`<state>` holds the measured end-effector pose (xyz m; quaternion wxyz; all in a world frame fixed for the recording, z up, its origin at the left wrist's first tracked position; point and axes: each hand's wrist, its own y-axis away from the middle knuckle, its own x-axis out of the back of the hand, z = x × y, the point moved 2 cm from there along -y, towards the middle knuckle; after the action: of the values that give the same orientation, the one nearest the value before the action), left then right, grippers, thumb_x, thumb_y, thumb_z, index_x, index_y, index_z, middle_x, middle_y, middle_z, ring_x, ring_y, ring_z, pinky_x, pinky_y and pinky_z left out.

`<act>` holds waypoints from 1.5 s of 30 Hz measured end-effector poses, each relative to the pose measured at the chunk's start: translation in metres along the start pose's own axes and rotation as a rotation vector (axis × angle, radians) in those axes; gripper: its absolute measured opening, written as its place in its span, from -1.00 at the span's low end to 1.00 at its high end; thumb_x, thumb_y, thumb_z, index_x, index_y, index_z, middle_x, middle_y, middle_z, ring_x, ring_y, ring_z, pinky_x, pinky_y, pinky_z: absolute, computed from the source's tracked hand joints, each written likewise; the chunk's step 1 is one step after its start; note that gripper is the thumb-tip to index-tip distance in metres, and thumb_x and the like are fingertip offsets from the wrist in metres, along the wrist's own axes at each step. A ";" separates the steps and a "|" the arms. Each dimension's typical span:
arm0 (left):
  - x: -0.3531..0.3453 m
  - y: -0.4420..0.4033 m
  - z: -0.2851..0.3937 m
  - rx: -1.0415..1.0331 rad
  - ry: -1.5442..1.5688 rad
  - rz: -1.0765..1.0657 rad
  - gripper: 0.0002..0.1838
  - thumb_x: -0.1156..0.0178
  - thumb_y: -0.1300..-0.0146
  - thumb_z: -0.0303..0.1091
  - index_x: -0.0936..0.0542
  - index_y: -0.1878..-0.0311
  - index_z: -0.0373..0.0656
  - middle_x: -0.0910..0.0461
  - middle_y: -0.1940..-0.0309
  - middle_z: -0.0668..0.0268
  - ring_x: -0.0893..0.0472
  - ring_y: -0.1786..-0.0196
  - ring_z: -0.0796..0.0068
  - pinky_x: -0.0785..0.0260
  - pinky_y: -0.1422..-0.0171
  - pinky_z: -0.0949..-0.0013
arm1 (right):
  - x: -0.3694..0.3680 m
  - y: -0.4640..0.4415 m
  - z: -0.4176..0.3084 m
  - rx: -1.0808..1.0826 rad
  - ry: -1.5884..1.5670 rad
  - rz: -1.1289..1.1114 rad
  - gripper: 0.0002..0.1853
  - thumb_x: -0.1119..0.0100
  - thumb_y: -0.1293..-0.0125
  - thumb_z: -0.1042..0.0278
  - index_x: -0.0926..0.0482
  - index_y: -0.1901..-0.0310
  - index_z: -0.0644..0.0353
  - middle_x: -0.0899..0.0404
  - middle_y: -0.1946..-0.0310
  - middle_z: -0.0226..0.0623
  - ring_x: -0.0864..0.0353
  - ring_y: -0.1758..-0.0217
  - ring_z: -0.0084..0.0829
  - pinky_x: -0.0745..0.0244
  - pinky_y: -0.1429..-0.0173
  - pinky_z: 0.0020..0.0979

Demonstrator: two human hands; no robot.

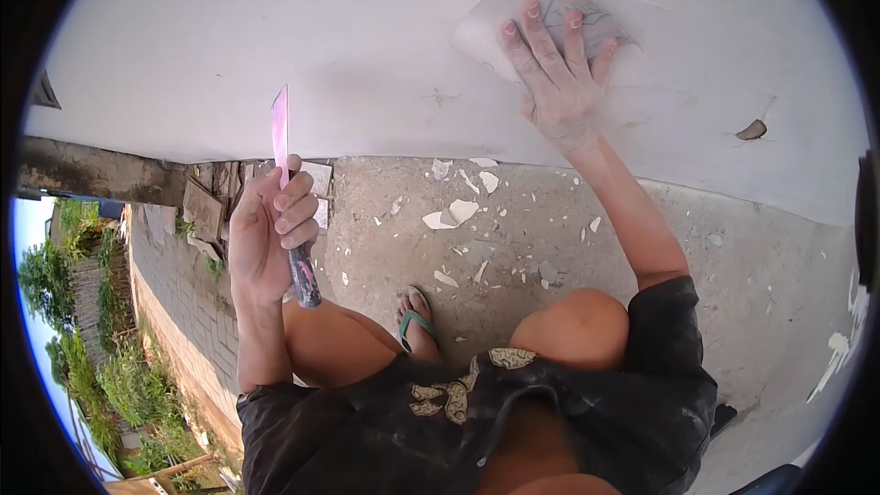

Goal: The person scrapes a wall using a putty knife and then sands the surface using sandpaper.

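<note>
My left hand point(272, 225) is wrapped round the dark handle of a putty knife point(280, 128), whose blade points up and shows a pinkish sheen. The knife is apart from the pale wall point(367, 55). Against that wall, my right hand point(564, 82) lies with fingers spread over a sheet of sandpaper point(500, 14), pressing it flat. Printed marks show on the back of the sheet near the fingertips. White dust coats the right hand. The palm side and part of the sheet are hidden.
Broken white flakes point(451, 214) litter the concrete floor point(385, 257). A dark chipped spot point(752, 130) marks the wall at right. Boards or tiles point(203, 211) lean by a low ledge point(101, 170) at left. My sandalled foot point(417, 325) stands below, with plants point(137, 385) beyond the paving.
</note>
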<state>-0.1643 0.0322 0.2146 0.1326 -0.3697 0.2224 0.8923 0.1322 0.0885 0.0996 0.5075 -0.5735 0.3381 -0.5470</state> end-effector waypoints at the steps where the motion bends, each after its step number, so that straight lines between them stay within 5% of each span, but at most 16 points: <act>1: 0.006 0.006 0.006 -0.021 0.076 -0.028 -0.73 0.18 -0.48 -0.35 -0.36 -0.06 -0.34 -0.27 0.45 0.36 -0.25 0.49 0.62 -0.17 0.49 0.54 | -0.017 0.019 -0.022 0.134 -0.086 -0.157 -0.53 -0.03 -0.27 0.29 -0.51 -0.24 -0.04 -0.37 -0.35 -0.60 -0.27 -0.45 -0.43 -0.07 -0.51 -0.24; 5: 0.044 0.028 0.031 -0.156 0.297 -0.031 -0.75 0.15 -0.47 -0.39 -0.37 -0.05 -0.35 -0.28 0.45 0.36 -0.25 0.46 0.59 -0.18 0.41 0.49 | -0.072 0.089 -0.081 0.468 -0.281 -0.565 -0.54 -0.03 -0.25 0.32 -0.53 -0.22 -0.08 -0.37 -0.35 -0.63 -0.29 -0.43 -0.49 0.01 -0.55 -0.19; 8: 0.076 0.037 0.033 -0.200 0.436 -0.058 -0.79 0.13 -0.46 -0.42 -0.39 -0.01 -0.35 -0.26 0.46 0.38 -0.24 0.46 0.59 -0.16 0.40 0.49 | -0.040 0.034 -0.047 0.554 0.046 -0.334 -0.55 -0.02 -0.27 0.36 -0.53 -0.21 -0.08 -0.40 -0.33 -0.58 -0.31 -0.42 -0.48 0.12 -0.58 -0.16; 10: 0.092 0.040 0.038 -0.172 0.540 -0.127 -0.79 0.16 -0.46 -0.44 -0.36 -0.03 -0.35 -0.23 0.44 0.38 -0.23 0.45 0.59 -0.16 0.38 0.47 | 0.007 -0.047 -0.013 0.280 0.247 -0.124 -0.57 0.00 -0.30 0.40 -0.55 -0.20 -0.02 -0.44 -0.30 -0.47 -0.31 -0.43 -0.40 0.22 -0.59 -0.15; 13: 0.098 0.040 0.045 -0.173 0.596 -0.172 -0.78 0.17 -0.46 -0.45 -0.33 -0.06 -0.35 -0.22 0.43 0.39 -0.23 0.44 0.59 -0.16 0.36 0.47 | 0.015 -0.101 0.023 0.099 -0.079 0.166 -0.56 -0.07 -0.24 0.43 -0.57 -0.19 0.03 -0.43 -0.31 -0.39 -0.26 -0.47 -0.28 0.23 -0.56 -0.09; 17: 0.114 0.034 0.046 -0.156 0.655 -0.193 -0.78 0.14 -0.45 -0.44 -0.36 -0.04 -0.37 -0.27 0.41 0.38 -0.25 0.43 0.59 -0.17 0.35 0.48 | -0.021 -0.019 -0.041 0.417 -0.069 -0.414 -0.52 -0.06 -0.16 0.52 -0.54 -0.18 0.17 -0.41 -0.32 -0.30 -0.34 -0.41 -0.32 -0.30 -0.40 -0.25; 19: 0.115 0.034 0.045 -0.154 0.717 -0.195 -0.78 0.15 -0.45 -0.45 -0.35 -0.04 -0.37 -0.27 0.40 0.38 -0.25 0.42 0.59 -0.17 0.35 0.48 | -0.062 0.059 -0.074 0.526 -0.243 -0.680 -0.42 -0.04 -0.09 0.54 -0.48 -0.24 0.11 -0.37 -0.34 -0.35 -0.37 -0.38 -0.34 -0.28 -0.42 -0.27; 25: 0.103 0.040 0.035 -0.080 0.709 -0.271 -0.74 0.18 -0.47 -0.39 -0.32 -0.08 -0.36 -0.25 0.41 0.36 -0.25 0.43 0.56 -0.18 0.37 0.44 | -0.091 0.089 -0.126 0.558 -0.252 -0.774 -0.45 0.00 -0.14 0.55 -0.48 -0.24 0.12 -0.40 -0.33 -0.36 -0.35 -0.40 -0.41 -0.26 -0.43 -0.27; 28: 0.110 0.044 0.040 -0.091 0.698 -0.267 -0.73 0.22 -0.48 -0.38 -0.29 -0.10 -0.35 -0.25 0.41 0.35 -0.25 0.43 0.55 -0.18 0.37 0.43 | -0.037 0.052 -0.055 0.357 -0.039 -0.456 -0.48 -0.08 -0.15 0.55 -0.53 -0.21 0.13 -0.45 -0.29 -0.31 -0.35 -0.41 -0.35 -0.07 -0.51 -0.17; 30: 0.123 0.047 0.048 -0.119 0.670 -0.273 -0.73 0.26 -0.49 -0.38 -0.27 -0.10 -0.34 -0.24 0.41 0.35 -0.25 0.44 0.54 -0.18 0.36 0.42 | 0.000 0.020 -0.015 0.108 0.013 -0.200 -0.52 -0.04 -0.23 0.57 -0.51 -0.22 0.17 -0.39 -0.31 -0.10 -0.21 -0.49 -0.15 0.18 -0.56 -0.06; 33: 0.126 0.046 0.051 -0.201 0.645 -0.241 -0.73 0.26 -0.50 -0.37 -0.27 -0.10 -0.35 -0.24 0.42 0.34 -0.24 0.45 0.53 -0.18 0.35 0.42 | -0.012 0.031 -0.036 0.052 0.017 -0.259 -0.56 0.00 -0.27 0.52 -0.51 -0.21 0.23 -0.41 -0.30 -0.06 -0.19 -0.47 -0.03 0.09 -0.53 -0.03; 37: 0.123 0.036 0.046 -0.111 0.663 -0.242 -0.72 0.27 -0.50 -0.36 -0.27 -0.11 -0.34 -0.24 0.42 0.34 -0.24 0.45 0.54 -0.18 0.36 0.42 | -0.085 0.114 -0.116 0.248 -0.207 -0.548 -0.56 -0.03 -0.22 0.51 -0.55 -0.16 0.06 -0.49 -0.24 -0.30 -0.44 -0.30 -0.16 -0.27 -0.40 -0.12; 40: 0.128 0.035 0.047 -0.103 0.658 -0.238 -0.71 0.27 -0.50 -0.36 -0.26 -0.13 -0.34 -0.24 0.42 0.34 -0.24 0.46 0.53 -0.18 0.37 0.42 | -0.068 0.096 -0.087 0.363 -0.247 -0.617 -0.55 -0.07 -0.19 0.53 -0.56 -0.15 0.06 -0.49 -0.24 -0.30 -0.43 -0.33 -0.24 -0.24 -0.42 -0.15; 42: 0.131 0.030 0.048 -0.129 0.641 -0.226 -0.72 0.27 -0.50 -0.36 -0.26 -0.12 -0.35 -0.24 0.43 0.34 -0.24 0.46 0.52 -0.18 0.38 0.41 | -0.035 0.066 -0.044 0.324 -0.030 -0.367 -0.54 -0.07 -0.17 0.56 -0.55 -0.15 0.11 -0.47 -0.25 -0.23 -0.35 -0.39 -0.23 -0.11 -0.48 -0.11; 45: 0.129 0.021 0.046 -0.122 0.658 -0.199 -0.72 0.26 -0.50 -0.36 -0.26 -0.11 -0.34 -0.23 0.43 0.34 -0.24 0.46 0.53 -0.18 0.38 0.41 | 0.001 0.022 -0.008 -0.016 0.110 -0.060 -0.59 -0.13 -0.29 0.41 -0.52 -0.17 0.28 -0.41 -0.26 0.06 -0.25 -0.45 -0.09 0.04 -0.52 -0.03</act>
<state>-0.2896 0.0464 0.1572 0.1182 -0.6645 0.1625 0.7198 0.1281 0.0800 0.0783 0.4671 -0.5564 0.3525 -0.5899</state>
